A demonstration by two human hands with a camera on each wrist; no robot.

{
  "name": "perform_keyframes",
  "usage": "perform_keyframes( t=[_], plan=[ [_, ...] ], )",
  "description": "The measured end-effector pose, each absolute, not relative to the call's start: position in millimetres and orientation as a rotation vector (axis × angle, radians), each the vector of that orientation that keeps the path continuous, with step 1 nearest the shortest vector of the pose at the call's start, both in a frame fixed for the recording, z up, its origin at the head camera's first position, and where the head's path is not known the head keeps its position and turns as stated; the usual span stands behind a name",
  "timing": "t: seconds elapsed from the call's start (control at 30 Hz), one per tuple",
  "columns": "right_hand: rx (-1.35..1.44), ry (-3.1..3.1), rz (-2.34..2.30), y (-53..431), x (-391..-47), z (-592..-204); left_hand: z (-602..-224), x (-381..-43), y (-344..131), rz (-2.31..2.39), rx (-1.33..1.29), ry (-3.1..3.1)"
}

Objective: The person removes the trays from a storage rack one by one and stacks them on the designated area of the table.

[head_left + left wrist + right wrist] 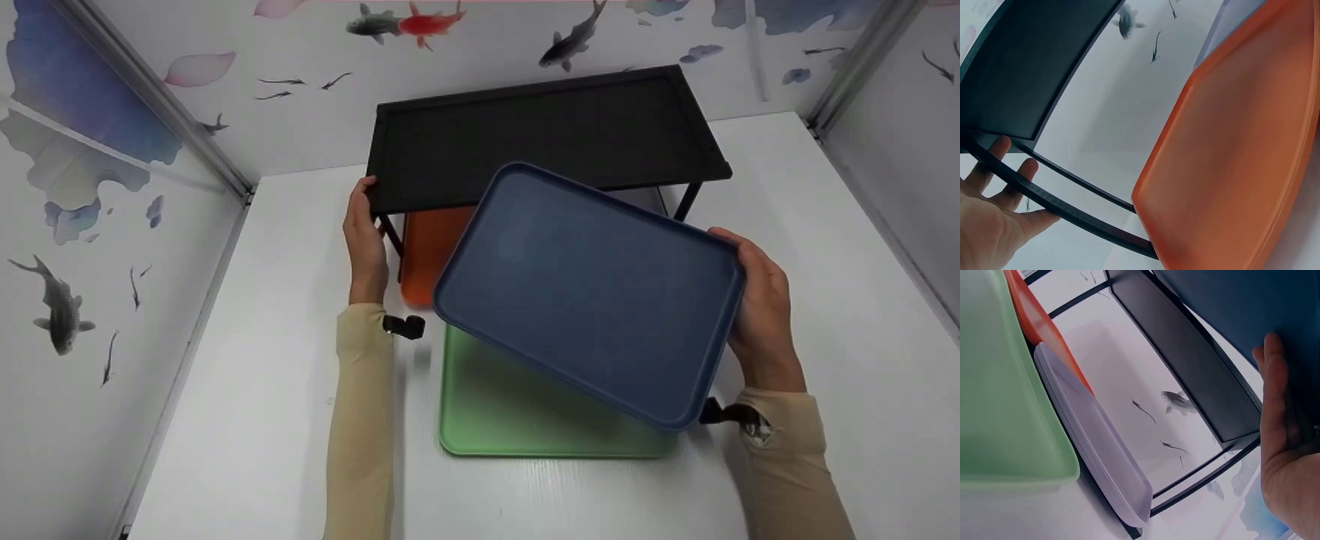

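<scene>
In the head view my right hand (765, 307) grips the right end of a blue tray (592, 292), which is held tilted above the table. In the right wrist view, the fingers of the right hand (1289, 422) lie along the blue tray (1230, 304). My left hand (366, 247) holds the left end of a black two-level rack (540, 139); in the left wrist view, the left hand (999, 208) has its fingers around a rack leg (1084, 222). Beneath the blue tray lies a green tray (510, 420), partly covered. An orange tray (420, 255) sits under the rack's top.
Beside the orange tray, pale purple trays (1100, 444) lie stacked on the rack's lower level. The white table (255, 420) meets walls printed with fish on the left and back, and a pale wall (900, 135) stands at the right.
</scene>
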State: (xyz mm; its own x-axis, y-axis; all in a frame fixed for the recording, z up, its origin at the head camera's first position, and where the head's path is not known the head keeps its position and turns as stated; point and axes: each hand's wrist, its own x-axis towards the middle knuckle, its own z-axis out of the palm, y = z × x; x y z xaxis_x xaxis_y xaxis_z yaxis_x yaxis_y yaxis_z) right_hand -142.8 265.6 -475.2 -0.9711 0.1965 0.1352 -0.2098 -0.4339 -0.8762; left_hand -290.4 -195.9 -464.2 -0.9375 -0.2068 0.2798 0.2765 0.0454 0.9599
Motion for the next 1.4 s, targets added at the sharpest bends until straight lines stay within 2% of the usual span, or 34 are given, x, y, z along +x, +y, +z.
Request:
perform_keyframes(
  t=[1.4],
  plan=[
    [0.049, -1.677, 2.457, 266.3, -141.3, -477.8, -464.9, -291.8, -195.1, -1.981, -0.055, -1.985]
  ],
)
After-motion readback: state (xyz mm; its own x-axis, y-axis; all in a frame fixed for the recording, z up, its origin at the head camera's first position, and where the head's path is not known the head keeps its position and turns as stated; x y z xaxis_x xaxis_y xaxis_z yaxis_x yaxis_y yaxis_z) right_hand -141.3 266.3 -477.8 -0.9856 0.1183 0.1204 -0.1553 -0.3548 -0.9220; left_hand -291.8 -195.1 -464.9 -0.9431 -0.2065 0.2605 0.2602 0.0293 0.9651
